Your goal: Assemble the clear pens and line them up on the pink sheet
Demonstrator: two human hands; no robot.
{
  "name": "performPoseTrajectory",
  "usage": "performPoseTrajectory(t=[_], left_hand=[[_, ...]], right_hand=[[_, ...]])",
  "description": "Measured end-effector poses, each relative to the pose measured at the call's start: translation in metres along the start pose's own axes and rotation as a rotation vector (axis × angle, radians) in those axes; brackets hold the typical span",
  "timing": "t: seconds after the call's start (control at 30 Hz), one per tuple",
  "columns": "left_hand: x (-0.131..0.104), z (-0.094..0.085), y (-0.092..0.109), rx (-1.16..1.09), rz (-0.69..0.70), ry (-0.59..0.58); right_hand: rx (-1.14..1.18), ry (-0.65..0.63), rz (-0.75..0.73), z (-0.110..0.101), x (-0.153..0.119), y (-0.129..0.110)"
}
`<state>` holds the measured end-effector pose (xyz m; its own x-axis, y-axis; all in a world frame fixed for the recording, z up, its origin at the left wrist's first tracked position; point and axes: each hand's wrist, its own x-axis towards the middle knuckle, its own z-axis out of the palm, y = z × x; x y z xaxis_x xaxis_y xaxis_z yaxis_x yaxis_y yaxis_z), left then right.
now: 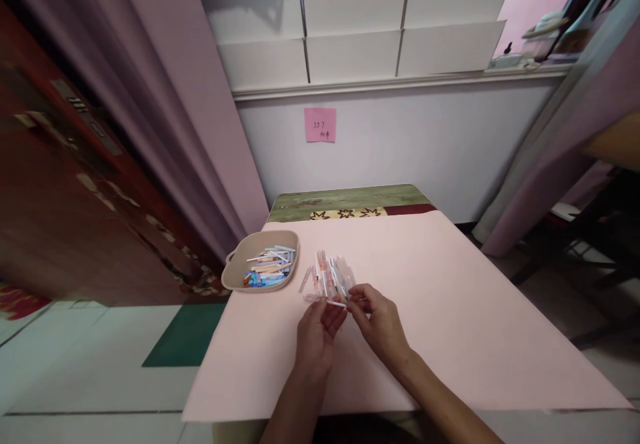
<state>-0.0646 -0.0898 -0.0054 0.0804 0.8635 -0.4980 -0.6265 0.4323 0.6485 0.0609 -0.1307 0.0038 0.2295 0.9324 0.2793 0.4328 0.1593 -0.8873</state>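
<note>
Slim pen (336,303) is at the near edge of the loose pile, low over the table, lying roughly crosswise. Left hand (315,337) has it between thumb and fingers, palm partly turned up. Right hand (380,317) is curled in from the other side, fingertips right at the pen's right end — can't tell if they actually grip it or just touch.

Pile of pens (327,274) sits just beyond the hands: clear, white and pinkish barrels, mostly pointing away from the person, some overlapping. One clear pen (305,279) lies tilted at the pile's left side.

Left of that, beige basket (243,249) near the table's left edge, loop handle on its outer side. Basket pens (270,267) are blue, white and orange-brown, heaped toward the right side.

All of it is on a pink cloth (425,311) over the table (350,199). Far end of the table shows green wood-look top, star shapes and a dark red patch.

Behind: pale wall with a pink note (321,125), handwritten "357" plus characters — white boxes (355,57) in rows above. Purple curtain (165,64) and red-brown door (75,184) on the left, green mat (185,337) on the tiled floor.
</note>
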Motion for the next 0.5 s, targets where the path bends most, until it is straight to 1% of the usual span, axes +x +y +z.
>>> performPoseTrajectory(t=[0.07, 0.17, 0.23, 0.3, 0.4, 0.5], left_hand=[[0.0, -0.002, -0.001, -0.005, 0.023, -0.011], [0.002, -0.007, 0.004, -0.015, 0.07, 0.048], [0.003, -0.012, 0.011, -0.011, 0.117, 0.079], [0.003, -0.015, 0.019, 0.0, 0.17, 0.093], [0.005, -0.019, 0.029, 0.0, 0.25, 0.14], [0.008, -0.023, 0.036, -0.02, 0.288, 0.189]], right_hand=[[0.02, -0.004, -0.002, 0.002, 0.0, 0.002], [-0.006, 0.01, 0.041, 0.0, 0.012, 0.012], [-0.093, 0.044, 0.108, -0.004, 0.027, 0.023], [-0.261, 0.036, 0.159, -0.004, 0.043, 0.034], [-0.472, -0.049, 0.199, 0.008, 0.056, 0.043], [-0.588, -0.109, 0.207, 0.027, 0.055, 0.044]])
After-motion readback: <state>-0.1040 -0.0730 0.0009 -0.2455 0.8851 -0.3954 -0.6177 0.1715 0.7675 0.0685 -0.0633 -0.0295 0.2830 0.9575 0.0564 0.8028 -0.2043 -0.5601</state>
